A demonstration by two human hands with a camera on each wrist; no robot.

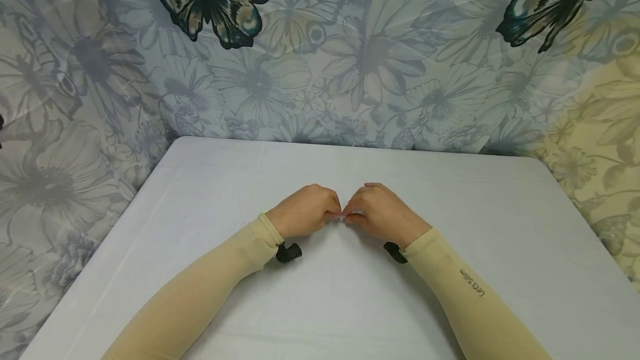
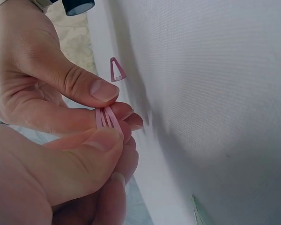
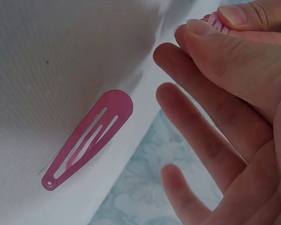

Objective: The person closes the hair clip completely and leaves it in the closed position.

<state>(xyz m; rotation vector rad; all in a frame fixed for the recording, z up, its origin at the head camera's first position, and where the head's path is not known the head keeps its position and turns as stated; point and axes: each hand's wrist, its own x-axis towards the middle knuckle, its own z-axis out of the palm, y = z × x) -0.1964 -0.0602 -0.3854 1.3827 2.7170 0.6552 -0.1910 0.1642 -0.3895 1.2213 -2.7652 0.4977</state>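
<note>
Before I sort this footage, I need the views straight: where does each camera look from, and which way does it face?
Head: worn on the head, facing forward and down over the white table to the patterned backdrop; left hand, right hand and tan sleeves show.
Left wrist: on that wrist, facing the held pink clip; both hands show.
Right wrist: on that wrist, facing the right hand and a second pink clip; part of the left hand shows.
Shared: both wrist views catch the held pink clip.

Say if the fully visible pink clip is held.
Loose: in the right wrist view, the pink clip lies on the table, apart from the right hand.
</note>
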